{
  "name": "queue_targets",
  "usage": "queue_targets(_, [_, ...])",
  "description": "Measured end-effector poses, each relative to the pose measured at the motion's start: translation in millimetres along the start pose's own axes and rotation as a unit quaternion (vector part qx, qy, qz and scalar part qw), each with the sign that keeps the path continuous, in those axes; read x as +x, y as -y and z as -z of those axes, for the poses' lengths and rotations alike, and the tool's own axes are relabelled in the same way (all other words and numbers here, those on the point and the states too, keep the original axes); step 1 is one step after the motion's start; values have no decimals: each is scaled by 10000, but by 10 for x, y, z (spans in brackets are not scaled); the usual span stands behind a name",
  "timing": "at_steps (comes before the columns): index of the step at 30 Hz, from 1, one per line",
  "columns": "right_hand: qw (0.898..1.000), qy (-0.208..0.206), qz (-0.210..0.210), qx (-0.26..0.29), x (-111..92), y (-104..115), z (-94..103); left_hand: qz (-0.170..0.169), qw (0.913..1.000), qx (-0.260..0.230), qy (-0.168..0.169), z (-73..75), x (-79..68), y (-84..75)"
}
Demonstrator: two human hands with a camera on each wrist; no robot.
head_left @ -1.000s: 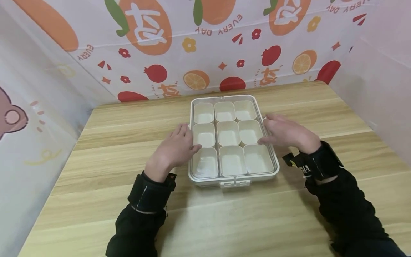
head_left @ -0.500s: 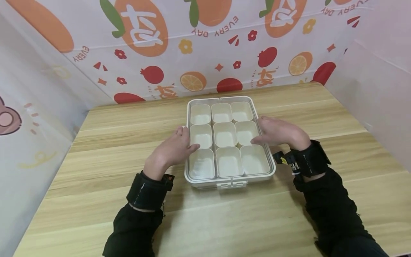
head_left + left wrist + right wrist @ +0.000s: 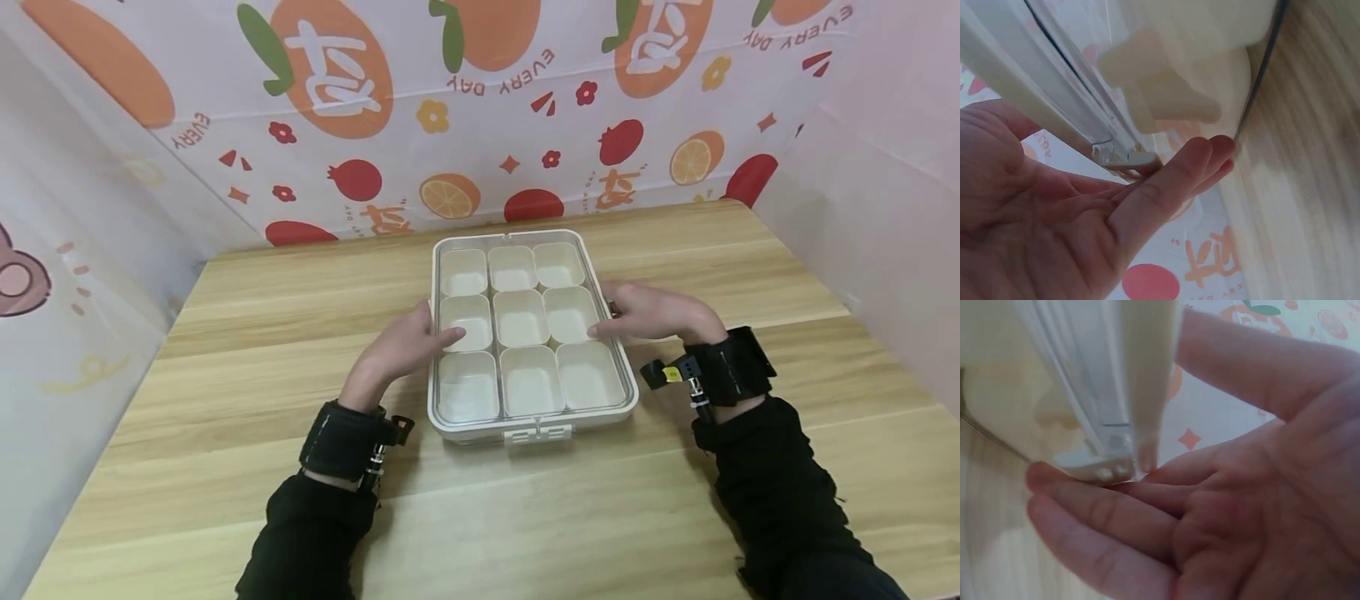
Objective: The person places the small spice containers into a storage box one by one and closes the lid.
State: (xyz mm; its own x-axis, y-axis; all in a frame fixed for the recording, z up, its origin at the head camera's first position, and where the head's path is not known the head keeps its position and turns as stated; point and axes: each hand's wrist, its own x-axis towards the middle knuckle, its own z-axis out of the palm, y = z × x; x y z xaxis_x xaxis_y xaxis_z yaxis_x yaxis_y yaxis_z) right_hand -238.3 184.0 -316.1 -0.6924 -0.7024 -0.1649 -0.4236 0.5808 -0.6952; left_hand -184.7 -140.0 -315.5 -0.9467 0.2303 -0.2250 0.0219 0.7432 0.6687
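Note:
A clear-lidded storage box (image 3: pixel 528 421) with a cream rim sits on the wooden table. Through its lid show several cream square cups (image 3: pixel 521 318) in rows. My left hand (image 3: pixel 401 342) holds the box's left side, thumb over the lid and fingers down the side wall. In the left wrist view its fingertips (image 3: pixel 1222 147) reach the lower wall, by a side latch (image 3: pixel 1132 162). Opposite, my right hand (image 3: pixel 652 312) grips the right side, thumb on the lid. The right wrist view has its fingers (image 3: pixel 1104 512) beneath another side latch (image 3: pixel 1094 467).
Light wooden table (image 3: pixel 525 517) surrounds the box. A white sheet with printed fruit (image 3: pixel 450 196) hangs behind the table's back edge, and pale sheets (image 3: pixel 97 208) flank both sides. Black straps with small cameras (image 3: pixel 348 442) sit on both wrists.
Fingers of both hands have slid from the lid's rim down along the box's sides, while the thumbs stay over the lid. The head view has shifted slightly.

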Motion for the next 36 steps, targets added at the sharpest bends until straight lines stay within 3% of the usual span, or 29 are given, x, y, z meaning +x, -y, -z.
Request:
queue_targets(7, [9996,8,8,284,36,-41,-9,76,10000,15,53,7,-20,5])
queue_targets(16, [9991,-31,73,421,48,-47,-17,-118,9998,150,43,0,-29,-15])
queue_targets(36, [9995,41,3,322,42,-24,-22,-325,9992,241,43,23,-37,-12])
